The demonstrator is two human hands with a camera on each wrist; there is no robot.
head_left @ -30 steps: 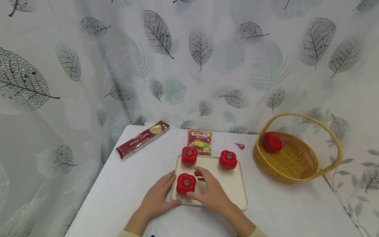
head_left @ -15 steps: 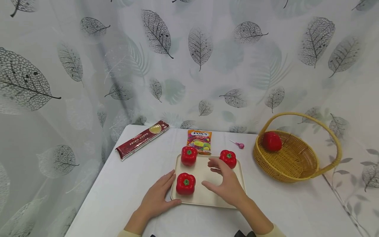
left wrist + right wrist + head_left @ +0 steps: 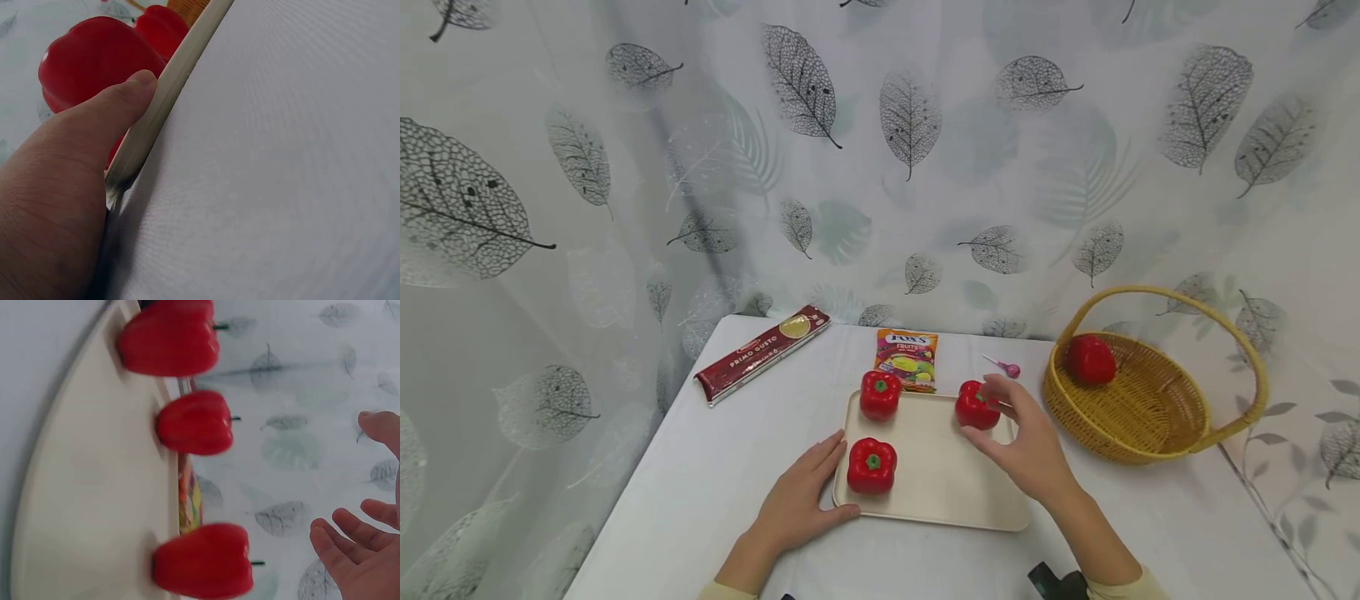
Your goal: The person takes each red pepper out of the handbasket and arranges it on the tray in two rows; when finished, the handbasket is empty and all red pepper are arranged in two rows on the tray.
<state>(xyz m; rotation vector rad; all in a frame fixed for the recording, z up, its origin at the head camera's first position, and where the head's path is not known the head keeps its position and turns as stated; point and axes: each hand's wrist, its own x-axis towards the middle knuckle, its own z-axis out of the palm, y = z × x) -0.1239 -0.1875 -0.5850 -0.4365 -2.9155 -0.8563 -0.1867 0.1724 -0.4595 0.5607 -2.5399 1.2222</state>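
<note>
Three red bell peppers stand on a cream tray (image 3: 940, 479): a near-left pepper (image 3: 872, 466), a far-left pepper (image 3: 880, 395) and a far-right pepper (image 3: 973, 408). My right hand (image 3: 1033, 454) reaches over the tray's right side, thumb and fingers spread beside the far-right pepper and partly covering it. The right wrist view shows that hand apart from the peppers, with nothing between its fingers. My left hand (image 3: 797, 500) rests at the tray's near-left corner, fingers extended along the left edge. Its thumb (image 3: 119, 103) touches the rim in the left wrist view.
A yellow wicker basket (image 3: 1120, 450) with a tall handle stands at the right, holding one red pepper (image 3: 1090, 359). Behind the tray lie a Fox's candy bag (image 3: 907, 357) and a lollipop (image 3: 1011, 369). A Primo Gusto pasta pack (image 3: 763, 354) lies at the back left.
My right hand has moved from the near-left pepper across the tray, rightward and away from me, to the far-right pepper. My left hand, the peppers and the tray have stayed put.
</note>
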